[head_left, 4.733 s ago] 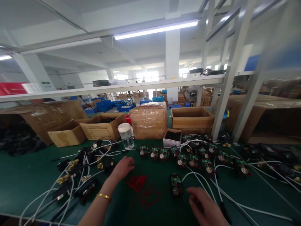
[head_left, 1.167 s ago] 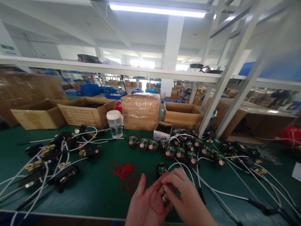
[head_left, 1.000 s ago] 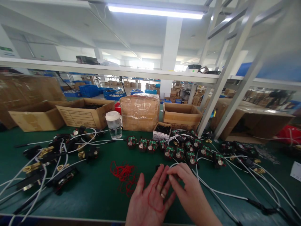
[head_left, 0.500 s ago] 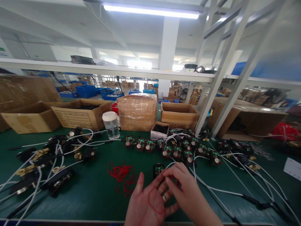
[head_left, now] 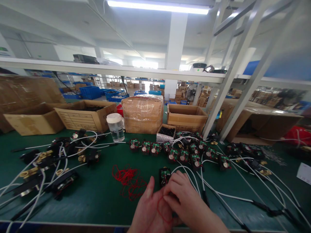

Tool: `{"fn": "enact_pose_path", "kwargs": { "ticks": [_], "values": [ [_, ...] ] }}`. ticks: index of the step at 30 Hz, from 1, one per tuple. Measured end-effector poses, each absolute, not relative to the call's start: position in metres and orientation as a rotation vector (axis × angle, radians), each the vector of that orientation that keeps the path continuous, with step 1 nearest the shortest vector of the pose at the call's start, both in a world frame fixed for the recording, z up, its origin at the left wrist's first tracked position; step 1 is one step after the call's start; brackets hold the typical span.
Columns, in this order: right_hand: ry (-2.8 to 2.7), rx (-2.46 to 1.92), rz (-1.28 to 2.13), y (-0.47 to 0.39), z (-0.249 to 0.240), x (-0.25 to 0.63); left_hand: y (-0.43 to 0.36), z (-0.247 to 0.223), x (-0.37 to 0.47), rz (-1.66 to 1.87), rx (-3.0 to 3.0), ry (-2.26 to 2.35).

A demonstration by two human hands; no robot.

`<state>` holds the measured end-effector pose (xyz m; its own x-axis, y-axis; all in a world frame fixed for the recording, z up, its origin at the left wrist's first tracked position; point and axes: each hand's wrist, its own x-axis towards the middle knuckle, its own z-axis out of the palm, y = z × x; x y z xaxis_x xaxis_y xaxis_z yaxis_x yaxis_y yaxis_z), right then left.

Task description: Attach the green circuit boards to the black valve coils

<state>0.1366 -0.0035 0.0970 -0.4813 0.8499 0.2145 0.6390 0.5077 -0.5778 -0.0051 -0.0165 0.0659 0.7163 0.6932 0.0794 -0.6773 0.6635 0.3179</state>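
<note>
A thin red wire [head_left: 158, 207] lies in a slack curve across the palm of the left hand [head_left: 148, 213], which is turned upward with the thumb spread apart; its fingertips are hidden behind the right hand [head_left: 186, 195]. The right thumb and fingers are drawn together and appear to be clamped on the upper part of the wire, though the very end is covered and cannot be made out. By its look, next to no weight is to be expected of the strand, and it should be soft, springy and easily kinked. It is best taken close to an end, between fingertip pads, since a grip at mid-length would let the ends swing freely; a hard tug could snap or strip so fine a strand. More of the same is heaped beside the hands in a loose red tangle [head_left: 126, 176], where loops may well snag. Just beyond the fingers a black module [head_left: 165, 176] is set, its green circuit board exposed and probably fragile, best held by the dark casing. Smooth white cables [head_left: 224, 194] are bent in stiff-looking arcs, dull yellow brass fittings [head_left: 45, 157] are rounded and hard, and all are borne by a flat, faintly glossy green tabletop [head_left: 102, 204].
</note>
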Motion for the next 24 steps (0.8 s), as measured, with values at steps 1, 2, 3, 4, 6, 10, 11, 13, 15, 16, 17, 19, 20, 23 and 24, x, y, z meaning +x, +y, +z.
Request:
{"fn": "enact_pose_path", "kwargs": {
  "ticks": [1,2,3,4,6,10,11,13,15,16,17,19,20,23,24],
  "values": [
    [-2.277,-1.239,0.592,-0.004,0.095,0.137,-0.016,0.064,-0.005,0.769,0.365,0.076],
    [-2.275,-1.258,0.598,-0.005,0.093,0.139,-0.017,0.062,-0.004,0.767,0.389,0.116],
    [-2.267,-1.273,0.603,-0.006,0.091,0.141,-0.017,0.058,-0.005,0.772,0.417,0.171],
    [-2.257,-1.284,0.608,-0.007,0.089,0.144,-0.018,0.053,-0.006,0.787,0.451,0.242],
    [-2.241,-1.283,0.614,-0.009,0.086,0.15,-0.021,0.043,-0.01,0.864,0.576,0.449],
    [-2.226,-1.258,0.602,-0.012,0.081,0.161,-0.03,0.029,-0.025,1.05,1.145,1.011],
    [-2.227,-1.253,0.592,-0.012,0.08,0.162,-0.031,0.027,-0.029,1.065,1.316,1.114],
    [-2.238,-1.255,0.563,-0.012,0.075,0.163,-0.031,0.024,-0.034,1.085,1.62,1.231],
    [-2.257,-1.261,0.535,-0.011,0.068,0.163,-0.029,0.02,-0.037,1.129,1.865,1.273],
    [-2.262,-1.265,0.518,-0.01,0.065,0.163,-0.027,0.017,-0.038,1.154,1.966,1.285],
    [-2.268,-1.264,0.502,-0.009,0.061,0.163,-0.026,0.014,-0.038,1.178,2.055,1.292],
    [-2.279,-1.247,0.467,-0.008,0.054,0.163,-0.023,0.01,-0.037,1.214,2.179,1.316],
    [-2.284,-1.236,0.451,-0.008,0.052,0.163,-0.022,0.009,-0.037,1.224,2.211,1.338],
    [-2.279,-1.251,0.423,-0.004,0.048,0.162,-0.017,0.011,-0.037,1.208,2.208,1.431],
    [-2.271,-1.273,0.422,-0.002,0.047,0.161,-0.015,0.013,-0.037,1.194,2.184,1.463]
  ]
}}
